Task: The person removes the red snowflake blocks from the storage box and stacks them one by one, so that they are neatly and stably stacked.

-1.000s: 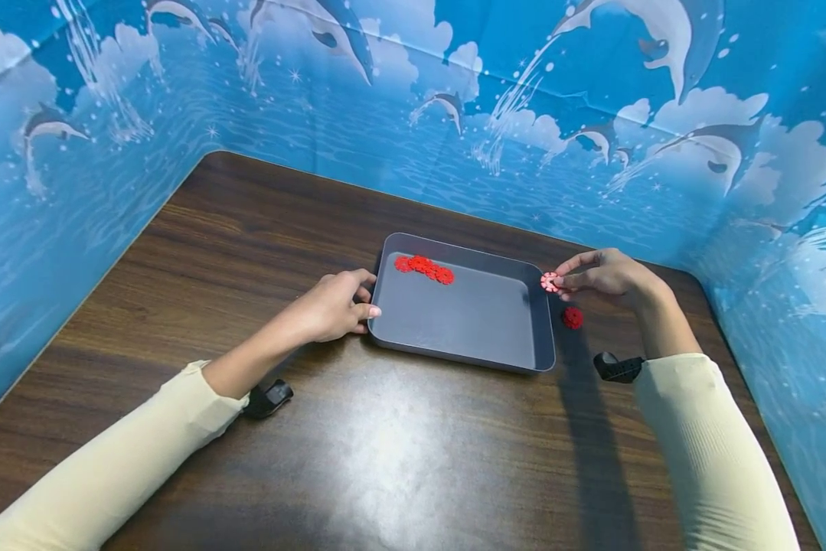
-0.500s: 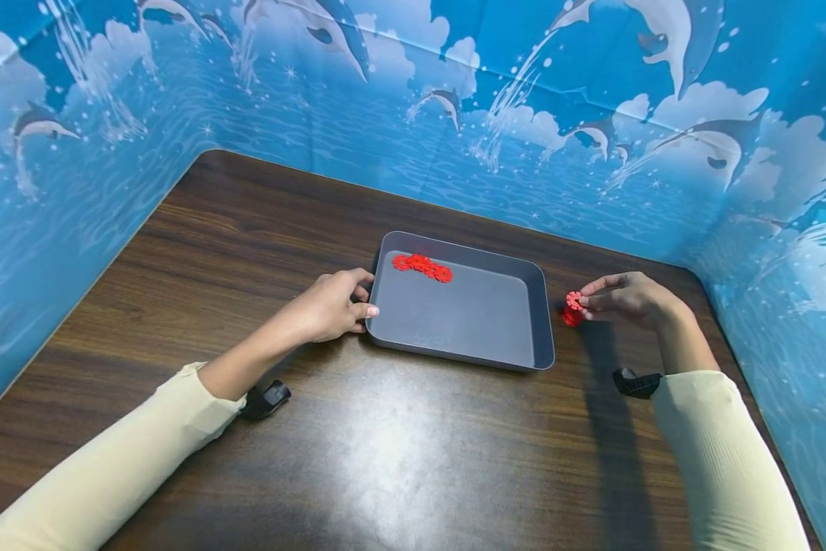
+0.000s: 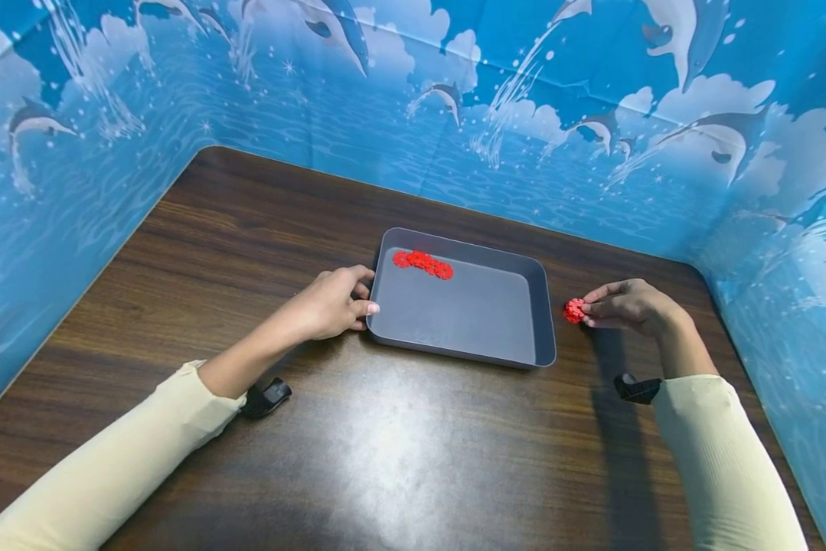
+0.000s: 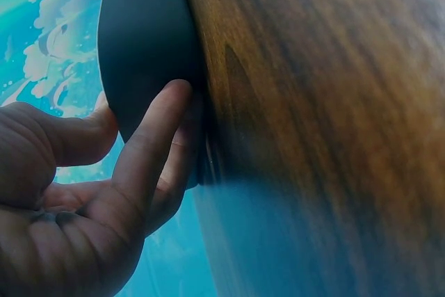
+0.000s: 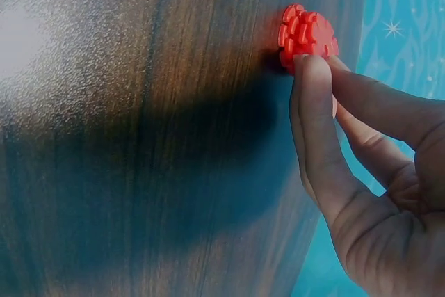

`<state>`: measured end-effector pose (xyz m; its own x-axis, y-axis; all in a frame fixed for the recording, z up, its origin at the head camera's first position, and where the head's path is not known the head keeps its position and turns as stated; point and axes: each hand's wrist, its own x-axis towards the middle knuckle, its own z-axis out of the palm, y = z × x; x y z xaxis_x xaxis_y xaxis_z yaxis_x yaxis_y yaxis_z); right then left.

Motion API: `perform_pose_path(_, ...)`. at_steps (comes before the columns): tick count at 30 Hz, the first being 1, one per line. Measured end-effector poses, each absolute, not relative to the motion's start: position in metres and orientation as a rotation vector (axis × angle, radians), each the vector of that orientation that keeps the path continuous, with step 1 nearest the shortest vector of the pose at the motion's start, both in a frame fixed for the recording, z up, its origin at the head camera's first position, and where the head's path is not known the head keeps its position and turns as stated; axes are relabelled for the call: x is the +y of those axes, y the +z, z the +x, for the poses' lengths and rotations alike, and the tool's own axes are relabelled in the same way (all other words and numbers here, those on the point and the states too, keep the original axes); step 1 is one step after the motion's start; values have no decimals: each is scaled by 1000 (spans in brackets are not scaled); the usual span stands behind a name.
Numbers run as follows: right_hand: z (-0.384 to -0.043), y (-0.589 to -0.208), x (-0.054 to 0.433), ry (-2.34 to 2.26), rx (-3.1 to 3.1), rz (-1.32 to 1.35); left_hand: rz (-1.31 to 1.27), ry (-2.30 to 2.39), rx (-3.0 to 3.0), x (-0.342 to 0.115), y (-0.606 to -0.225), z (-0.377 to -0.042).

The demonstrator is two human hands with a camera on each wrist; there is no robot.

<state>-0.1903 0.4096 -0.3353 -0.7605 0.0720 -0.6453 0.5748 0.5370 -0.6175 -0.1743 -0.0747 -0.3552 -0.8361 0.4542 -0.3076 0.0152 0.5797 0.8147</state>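
Note:
At the left end of a dark grey rectangular tray point(image 3: 481, 317), my left hand point(image 3: 331, 304) holds the side, thumb over the rim and fingers along the outside wall. The left wrist view shows those fingers against the tray wall point(image 4: 149, 26). Beyond the tray's right end, my right hand point(image 3: 636, 308) pinches a red notched disc at a small stack of red notched discs point(image 3: 574, 311) on the table. In the right wrist view the fingertips partly hide the stacked discs point(image 5: 306, 36). Several more red notched discs point(image 3: 423, 262) lie overlapping in a row inside the tray, near its far left corner.
The dark wood-grain table point(image 3: 233, 229) has a bright glare patch in front of the tray. A blue dolphin-print cloth point(image 3: 385, 145) hangs along its back and sides. Black devices point(image 3: 266, 398) are strapped at both wrists.
My right hand has moved from the tray's right rim to the right and toward me, bringing a red notched disc onto the stack. The left hand keeps its hold on the tray.

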Motion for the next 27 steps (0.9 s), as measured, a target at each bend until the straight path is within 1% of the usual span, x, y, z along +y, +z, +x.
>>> perform_pose_path(18,-189,-329,402,-1181,2215,451,366,1185,2326,-75,-356,-174)
perform_pose_path(27,-201,-311,373,-1082,2317,299,370,1182,2324,-75,-354,-173)
